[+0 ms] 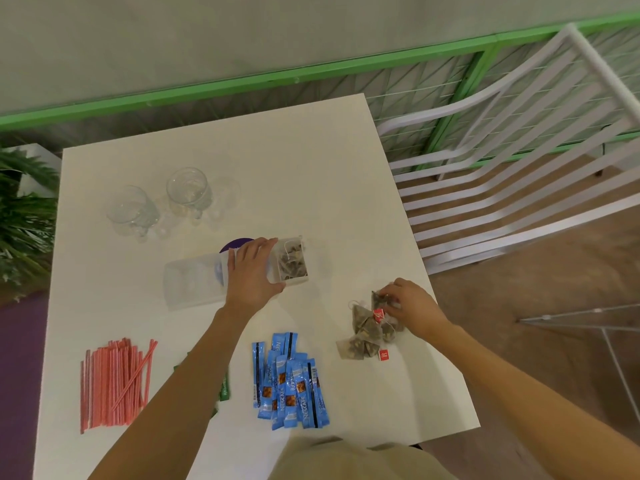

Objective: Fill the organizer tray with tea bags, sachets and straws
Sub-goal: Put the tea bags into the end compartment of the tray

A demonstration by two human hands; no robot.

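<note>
Near the table (pixel 346 161) edge, right grip (pixel 410 303) pinches tea bags (pixel 363 329)

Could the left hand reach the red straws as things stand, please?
Probably yes: the straws lie uncovered left of that arm, with bare table between; the left hand need only let go of the tray.
</note>
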